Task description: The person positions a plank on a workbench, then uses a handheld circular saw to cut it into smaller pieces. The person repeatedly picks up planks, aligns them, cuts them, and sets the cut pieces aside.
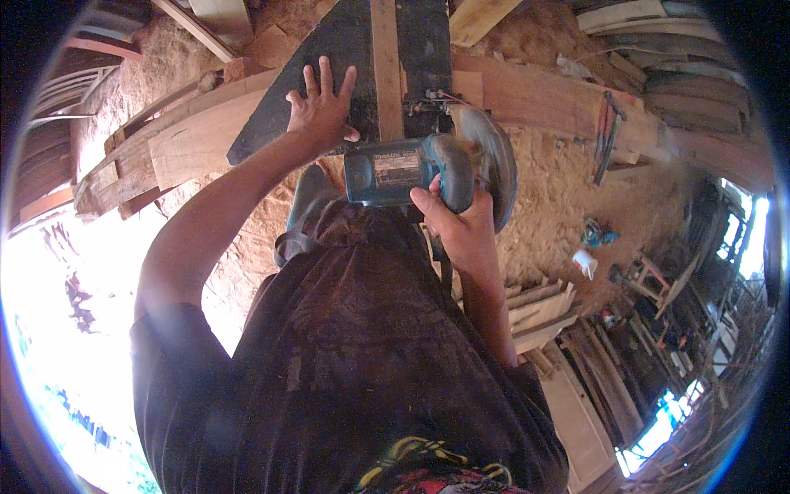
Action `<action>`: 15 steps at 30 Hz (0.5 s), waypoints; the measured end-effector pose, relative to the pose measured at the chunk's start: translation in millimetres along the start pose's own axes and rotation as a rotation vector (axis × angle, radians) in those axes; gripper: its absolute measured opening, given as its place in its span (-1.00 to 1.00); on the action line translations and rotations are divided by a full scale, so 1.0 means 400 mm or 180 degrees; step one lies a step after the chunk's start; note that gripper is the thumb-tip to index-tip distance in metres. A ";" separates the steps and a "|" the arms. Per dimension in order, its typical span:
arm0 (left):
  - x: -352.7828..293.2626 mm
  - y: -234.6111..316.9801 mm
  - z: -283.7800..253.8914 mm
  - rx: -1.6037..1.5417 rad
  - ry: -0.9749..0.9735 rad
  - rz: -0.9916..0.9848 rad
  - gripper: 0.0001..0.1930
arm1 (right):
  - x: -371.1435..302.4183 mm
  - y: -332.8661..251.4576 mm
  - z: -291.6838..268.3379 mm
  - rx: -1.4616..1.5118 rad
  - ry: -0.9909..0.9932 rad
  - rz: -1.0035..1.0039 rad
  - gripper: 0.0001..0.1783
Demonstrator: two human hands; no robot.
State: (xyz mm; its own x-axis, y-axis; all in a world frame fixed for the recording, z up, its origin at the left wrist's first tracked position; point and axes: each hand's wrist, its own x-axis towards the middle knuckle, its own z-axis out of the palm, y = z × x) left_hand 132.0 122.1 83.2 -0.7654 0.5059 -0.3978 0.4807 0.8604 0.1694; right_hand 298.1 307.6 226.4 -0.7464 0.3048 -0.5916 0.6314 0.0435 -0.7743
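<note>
My left hand (322, 109) lies spread on a dark, black-faced board (284, 107), its fingers pointing away from me. A narrow wooden strip (385, 70) runs lengthwise over that board, just right of the hand. My right hand (462, 226) is wrapped round the rear handle of a teal circular saw (383, 175). The saw's motor housing points left, and its rounded blade guard (500, 169) is on the right. It sits at the board's near edge, close to my body. The blade itself is hidden, so I cannot tell whether it touches the board.
Long wooden planks (193, 136) cross beneath the board from left to right. A red-handled tool (607, 136) rests on the right-hand beam (559, 99). Sawdust covers the ground, where a white container (585, 262) and a blue item (599, 234) lie. Stacked boards (539, 311) stand at right.
</note>
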 end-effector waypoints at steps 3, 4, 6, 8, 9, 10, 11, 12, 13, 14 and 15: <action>-0.006 -0.001 0.001 0.0002 0.0058 0.0034 0.26 | 0.013 -0.009 0.000 -0.0049 -0.0001 -0.0002 -0.68; -0.008 -0.003 0.005 0.0002 0.0078 0.0041 0.26 | 0.018 -0.016 0.001 -0.0068 -0.0022 0.0018 -0.68; -0.005 -0.007 0.013 0.0073 0.0106 0.0076 0.25 | 0.028 -0.036 0.003 -0.0077 -0.0078 0.0130 -0.68; -0.001 -0.012 0.020 0.0150 0.0124 0.0126 0.24 | 0.039 -0.033 0.007 -0.0073 -0.0010 0.0003 -0.68; -0.001 -0.014 0.023 0.0187 0.0132 0.0138 0.23 | 0.044 -0.033 0.008 -0.0080 -0.0004 -0.0022 -0.68; 0.000 -0.017 0.026 0.0222 0.0139 0.0149 0.22 | 0.049 -0.033 0.008 -0.0087 0.0002 -0.0047 -0.69; -0.001 -0.020 0.029 0.0248 0.0155 0.0170 0.21 | 0.053 -0.035 0.007 -0.0098 -0.0010 -0.0026 -0.69; -0.003 -0.021 0.028 0.0271 0.0166 0.0195 0.19 | 0.057 -0.037 0.007 -0.0106 -0.0022 -0.0012 -0.68; -0.005 -0.022 0.027 0.0293 0.0177 0.0220 0.18 | 0.062 -0.039 0.006 -0.0116 -0.0036 0.0003 -0.68; -0.006 -0.022 0.027 0.0258 0.0156 0.0211 0.15 | 0.069 -0.041 0.006 -0.0123 -0.0056 0.0007 -0.68; -0.008 -0.018 0.017 0.0230 0.0140 0.0206 0.13 | 0.073 -0.045 0.007 -0.0091 -0.0055 -0.0009 -0.68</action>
State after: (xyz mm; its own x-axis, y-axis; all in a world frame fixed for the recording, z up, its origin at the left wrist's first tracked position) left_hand 133.8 113.9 77.2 -0.7490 0.5638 -0.3480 0.5581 0.8200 0.1273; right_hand 264.3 313.3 222.4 -0.7516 0.2881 -0.5934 0.6348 0.0715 -0.7694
